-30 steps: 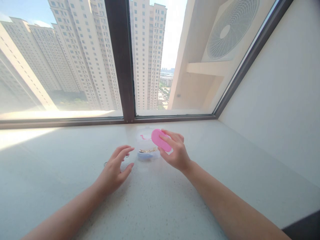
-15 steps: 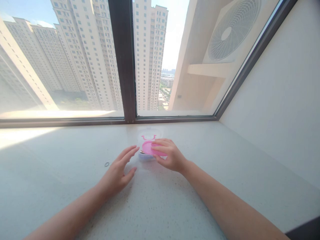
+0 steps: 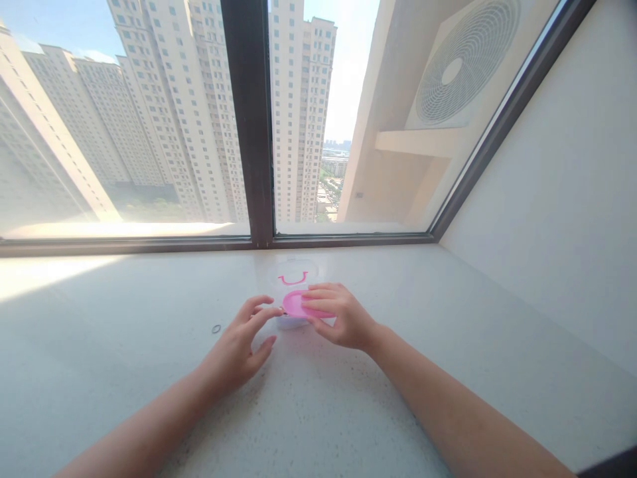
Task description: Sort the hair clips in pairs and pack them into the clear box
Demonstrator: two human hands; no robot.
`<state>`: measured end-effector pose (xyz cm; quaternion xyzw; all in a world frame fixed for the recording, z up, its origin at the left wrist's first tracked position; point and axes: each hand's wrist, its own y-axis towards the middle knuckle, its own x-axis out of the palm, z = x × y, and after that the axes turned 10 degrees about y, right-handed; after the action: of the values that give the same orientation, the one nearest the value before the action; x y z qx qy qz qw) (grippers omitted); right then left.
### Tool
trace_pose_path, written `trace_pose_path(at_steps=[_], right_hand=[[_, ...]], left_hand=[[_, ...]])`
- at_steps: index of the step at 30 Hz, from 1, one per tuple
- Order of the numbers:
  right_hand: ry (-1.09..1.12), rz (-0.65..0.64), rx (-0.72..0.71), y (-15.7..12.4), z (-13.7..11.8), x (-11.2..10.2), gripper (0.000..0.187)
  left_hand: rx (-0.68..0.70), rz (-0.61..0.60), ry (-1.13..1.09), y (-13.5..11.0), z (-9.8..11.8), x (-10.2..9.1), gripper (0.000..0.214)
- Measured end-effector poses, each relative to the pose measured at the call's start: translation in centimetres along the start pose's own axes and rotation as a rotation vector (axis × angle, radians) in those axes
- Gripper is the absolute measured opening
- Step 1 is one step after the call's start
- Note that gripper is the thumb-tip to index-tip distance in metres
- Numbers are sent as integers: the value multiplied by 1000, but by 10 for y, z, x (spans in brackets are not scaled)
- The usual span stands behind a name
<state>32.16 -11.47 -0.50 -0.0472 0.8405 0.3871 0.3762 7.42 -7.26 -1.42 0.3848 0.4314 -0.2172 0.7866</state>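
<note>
A small see-through plastic box [image 3: 292,323] sits on the white ledge, partly hidden by my hands. Over its top lies a pink oval tray [image 3: 294,303], slightly tilted. My right hand [image 3: 343,315] grips the tray's right side, fingers on top and thumb below. My left hand [image 3: 249,338] is open at the box's left side, its index fingertip close to the rim and tray edge. Something small and dark shows at that rim, too small to name. Behind the box is a clear lid-like part [image 3: 311,269] with a pink curved handle [image 3: 293,279].
A small dark ring [image 3: 215,328] lies on the ledge [image 3: 124,358] left of my left hand. The window frame [image 3: 209,244] borders the ledge at the back. A white wall [image 3: 547,199] rises on the right.
My left index finger has moved right to the box's rim, and its fingers have bent more. My right hand still holds the pink tray over the box. The view has shifted slightly.
</note>
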Motion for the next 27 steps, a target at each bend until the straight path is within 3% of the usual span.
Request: trace_pose_path(at_steps=[6, 11, 17, 27], right_hand=[[52, -21, -49, -1, -5, 1, 26], [82, -32, -62, -1, -15, 2, 25], [18, -11, -53, -1, -20, 4, 29], [25, -15, -85, -3, -23, 5, 34]], left_hand=[[-24, 76, 38, 0, -2, 4, 14], [-74, 106, 27, -1, -2, 2, 9], [-15, 130, -5, -1, 5, 0, 6], [-87, 133, -219, -6, 10, 9, 56]])
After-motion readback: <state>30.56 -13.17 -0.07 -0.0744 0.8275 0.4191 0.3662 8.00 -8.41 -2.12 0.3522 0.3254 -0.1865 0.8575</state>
